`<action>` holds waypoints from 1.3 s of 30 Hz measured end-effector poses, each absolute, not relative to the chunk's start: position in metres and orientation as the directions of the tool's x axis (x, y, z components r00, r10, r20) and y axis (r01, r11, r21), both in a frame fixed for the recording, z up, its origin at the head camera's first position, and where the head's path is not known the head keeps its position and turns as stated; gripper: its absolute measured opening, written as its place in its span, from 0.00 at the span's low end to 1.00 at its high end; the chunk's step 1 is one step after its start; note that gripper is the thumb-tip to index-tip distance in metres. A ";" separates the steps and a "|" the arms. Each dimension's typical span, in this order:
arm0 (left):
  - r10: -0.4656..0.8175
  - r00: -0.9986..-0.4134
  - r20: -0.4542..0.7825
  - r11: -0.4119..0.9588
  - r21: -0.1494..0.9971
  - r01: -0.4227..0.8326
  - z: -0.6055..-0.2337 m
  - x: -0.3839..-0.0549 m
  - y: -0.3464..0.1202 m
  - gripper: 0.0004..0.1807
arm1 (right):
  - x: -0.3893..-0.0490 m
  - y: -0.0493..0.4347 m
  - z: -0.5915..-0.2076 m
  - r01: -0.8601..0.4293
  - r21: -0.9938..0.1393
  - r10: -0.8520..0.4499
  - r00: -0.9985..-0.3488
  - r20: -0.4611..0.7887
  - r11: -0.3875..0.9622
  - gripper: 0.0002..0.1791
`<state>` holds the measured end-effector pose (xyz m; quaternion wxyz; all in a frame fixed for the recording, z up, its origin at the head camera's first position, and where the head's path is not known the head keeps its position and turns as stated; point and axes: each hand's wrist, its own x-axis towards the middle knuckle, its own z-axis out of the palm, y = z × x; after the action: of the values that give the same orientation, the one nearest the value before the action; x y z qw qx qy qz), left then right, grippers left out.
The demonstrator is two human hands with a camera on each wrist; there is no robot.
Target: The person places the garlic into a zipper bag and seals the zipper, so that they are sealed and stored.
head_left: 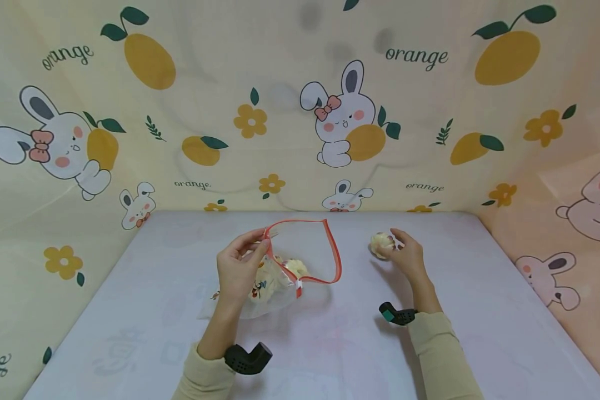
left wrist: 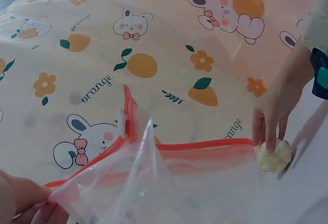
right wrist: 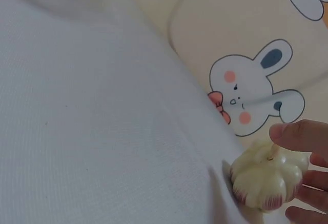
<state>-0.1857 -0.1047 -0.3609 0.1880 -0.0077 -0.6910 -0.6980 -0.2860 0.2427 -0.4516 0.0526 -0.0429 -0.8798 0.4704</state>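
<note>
While the garlic bulb [head_left: 378, 244] stands to the right of the bag [head_left: 280, 301], apart from its red rim [head_left: 333, 249], we grip it in the right hand [head_left: 409, 261], thumb near the stem and fingers bent about the far side. We cannot tell whether the bulb bears on the table [head_left: 155, 344]. With the left hand [head_left: 239, 269], thumb and fingers pinched together, we hold the bag by the left end of the rim, so that the bag gapes; further pale bulbs [head_left: 296, 268] lie inside it. We judge the step in hand to be single-bulb handling by the right hand while the left props the bag wide. In our judgement, the next move calls for a secure right-hand grip and a steady rim, should the bulb pass through it. Behind the bag, the printed backdrop [head_left: 270, 55] borders the table
</note>
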 end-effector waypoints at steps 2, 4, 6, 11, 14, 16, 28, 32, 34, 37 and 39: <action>-0.249 -0.931 0.268 0.029 0.963 0.270 -0.361 -0.186 -0.105 0.15 | -0.287 0.243 -0.452 0.035 -0.841 0.128 -0.991 0.042 0.540 0.40; -0.248 -0.931 0.266 0.033 0.963 0.266 -0.361 -0.186 -0.105 0.15 | -0.288 0.243 -0.453 0.039 -0.848 0.131 -0.991 0.036 0.529 0.40; -0.248 -0.932 0.264 0.038 0.964 0.263 -0.361 -0.186 -0.105 0.15 | -0.289 0.243 -0.454 0.041 -0.853 0.132 -0.991 0.033 0.520 0.40; -0.248 -0.932 0.264 0.046 0.964 0.261 -0.361 -0.186 -0.106 0.15 | -0.291 0.243 -0.455 0.043 -0.859 0.128 -0.991 0.026 0.510 0.41; -0.247 -0.931 0.268 0.050 0.963 0.264 -0.362 -0.186 -0.106 0.15 | -0.292 0.241 -0.455 0.045 -0.850 0.123 -0.992 0.024 0.525 0.41; -0.246 -0.931 0.269 0.052 0.963 0.265 -0.362 -0.186 -0.106 0.15 | -0.293 0.241 -0.456 0.048 -0.846 0.120 -0.993 0.019 0.531 0.41; -0.249 -0.932 0.262 0.032 0.964 0.262 -0.360 -0.185 -0.105 0.15 | -0.296 0.241 -0.463 0.060 -0.822 0.143 -0.989 0.027 0.567 0.39; -0.250 -0.934 0.256 0.033 0.966 0.256 -0.359 -0.185 -0.105 0.15 | -0.296 0.241 -0.464 0.065 -0.817 0.144 -0.989 0.023 0.574 0.38; -0.248 -0.936 0.251 0.037 0.968 0.249 -0.359 -0.184 -0.105 0.15 | -0.296 0.241 -0.464 0.067 -0.813 0.145 -0.989 0.022 0.578 0.37; -0.245 -0.939 0.242 0.043 0.970 0.239 -0.359 -0.184 -0.106 0.15 | -0.295 0.240 -0.464 0.063 -0.803 0.147 -0.989 0.031 0.592 0.36; -0.244 -0.939 0.244 0.044 0.970 0.240 -0.359 -0.184 -0.106 0.15 | -0.296 0.241 -0.465 0.058 -0.797 0.145 -0.989 0.037 0.602 0.36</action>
<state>-0.1844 -0.1058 -0.3593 0.1750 0.0012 -0.7009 -0.6914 -0.2958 0.2405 -0.4649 0.0490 -0.0569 -0.8936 0.4426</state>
